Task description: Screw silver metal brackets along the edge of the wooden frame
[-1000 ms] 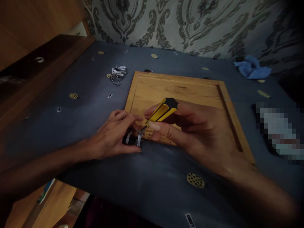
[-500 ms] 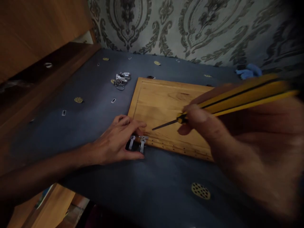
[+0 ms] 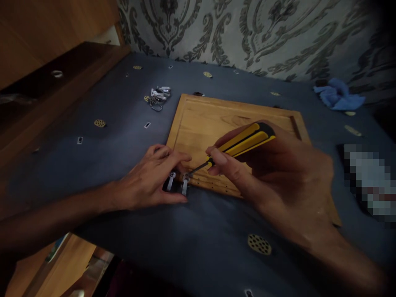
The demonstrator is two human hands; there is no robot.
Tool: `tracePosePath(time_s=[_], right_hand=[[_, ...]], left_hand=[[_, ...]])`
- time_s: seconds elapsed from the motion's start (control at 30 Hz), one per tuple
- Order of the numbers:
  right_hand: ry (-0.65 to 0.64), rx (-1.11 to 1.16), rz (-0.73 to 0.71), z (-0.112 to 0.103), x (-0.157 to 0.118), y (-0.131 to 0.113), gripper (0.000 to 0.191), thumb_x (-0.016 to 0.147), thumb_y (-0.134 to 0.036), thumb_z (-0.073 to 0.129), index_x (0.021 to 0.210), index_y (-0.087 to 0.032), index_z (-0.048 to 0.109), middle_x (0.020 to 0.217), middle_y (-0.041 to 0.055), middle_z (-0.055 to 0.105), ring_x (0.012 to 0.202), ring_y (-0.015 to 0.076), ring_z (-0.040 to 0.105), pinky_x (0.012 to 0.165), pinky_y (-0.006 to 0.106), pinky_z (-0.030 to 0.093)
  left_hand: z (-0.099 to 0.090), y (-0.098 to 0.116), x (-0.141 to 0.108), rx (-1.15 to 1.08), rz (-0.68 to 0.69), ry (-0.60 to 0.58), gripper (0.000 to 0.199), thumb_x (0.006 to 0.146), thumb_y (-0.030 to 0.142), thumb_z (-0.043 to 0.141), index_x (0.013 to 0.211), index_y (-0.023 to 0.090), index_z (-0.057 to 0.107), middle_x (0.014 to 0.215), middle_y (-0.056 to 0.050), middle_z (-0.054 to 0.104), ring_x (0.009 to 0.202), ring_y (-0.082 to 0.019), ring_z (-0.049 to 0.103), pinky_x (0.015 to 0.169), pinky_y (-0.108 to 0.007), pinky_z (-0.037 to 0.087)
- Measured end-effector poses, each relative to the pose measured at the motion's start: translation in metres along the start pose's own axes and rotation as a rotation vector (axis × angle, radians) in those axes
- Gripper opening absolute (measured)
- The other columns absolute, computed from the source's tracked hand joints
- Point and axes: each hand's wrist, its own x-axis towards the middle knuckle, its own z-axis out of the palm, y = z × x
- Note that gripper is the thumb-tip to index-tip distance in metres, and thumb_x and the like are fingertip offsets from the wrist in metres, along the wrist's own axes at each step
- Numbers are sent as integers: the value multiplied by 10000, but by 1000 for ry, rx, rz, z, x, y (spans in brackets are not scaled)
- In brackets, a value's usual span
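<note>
A wooden panel (image 3: pixel 204 128) with a raised border lies flat, and a row of small holes runs along its near edge. Two small silver metal fittings (image 3: pixel 185 185) stick out from its near left corner. My left hand (image 3: pixel 148 177) is around them, fingers on the panel's corner and thumb by their lower ends. My right hand (image 3: pixel 278 177) grips a screwdriver (image 3: pixel 244 142) with a yellow and black handle. Its tip is at the right-hand fitting, the shaft slanting down to the left. My right hand covers part of the panel's right side.
More silver metal fittings (image 3: pixel 160 95) lie in a pile behind the panel's left side. A blue cloth (image 3: pixel 338 95) rests at the back right, and a blurred-out object (image 3: pixel 371 181) lies at the right. Brown wooden furniture (image 3: pixel 77 74) borders the patterned blue cover (image 3: pixel 123 115) on the left.
My right hand has moved left and away from the camera, bringing the screwdriver tip to the fitting. My left hand stays in place. The view has shifted slightly, showing more on the right.
</note>
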Motion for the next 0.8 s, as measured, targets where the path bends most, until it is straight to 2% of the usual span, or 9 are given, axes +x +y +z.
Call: tracePosePath(time_s=[0.17,0.3,0.37,0.47,0.6,0.73,0.8], right_hand=[[-39,71,32,3,0,5,254,905,-296,878,860,-265,630,779,-34,725,648,172,715,559,307,554],[-59,92,37,2,-2,7,239,916,-322,870,851,-271,646,837,-12,748,741,207,736,583,328,553],[-89,71,2,0,-2,4,221,929,-340,860,861,-277,659,841,-10,751,763,212,738,589,332,549],[-183,-13,-68,-5,-2,-2,178,958,-319,827,881,-286,670,776,-34,719,691,184,720,594,324,560],[-308,-106,-143,-10,0,-5,108,975,-271,791,1015,-312,699,898,-47,770,657,152,707,610,307,596],[-317,-73,-254,-10,0,-3,181,951,-210,789,1060,-342,730,940,-56,795,688,163,743,562,300,572],[-314,-100,-257,-10,-1,-3,161,971,-226,771,1069,-351,742,923,-54,798,659,167,736,549,309,563]], left_hand=[[-1,1,0,16,-14,5,651,867,429,901,1378,234,547,1152,-34,798,1203,-315,687,1163,-536,440],[-1,2,1,18,-22,-2,595,875,433,888,1341,247,569,1147,-36,790,1187,-321,695,1170,-543,444],[0,2,1,21,-17,14,611,867,406,895,1357,241,568,1146,-40,784,1194,-327,695,1167,-542,452],[1,1,1,23,-11,22,647,860,392,902,1386,231,562,1118,-35,777,1186,-328,695,1150,-540,469],[1,1,2,34,-8,21,606,881,409,873,1367,221,564,1090,-23,766,1160,-316,688,1134,-534,473],[0,2,-1,36,-8,33,559,928,400,819,1374,211,540,1140,-29,761,1200,-316,663,1145,-523,458],[1,2,-3,41,1,46,534,949,384,784,1383,215,523,1152,-26,759,1220,-316,659,1163,-519,444]])
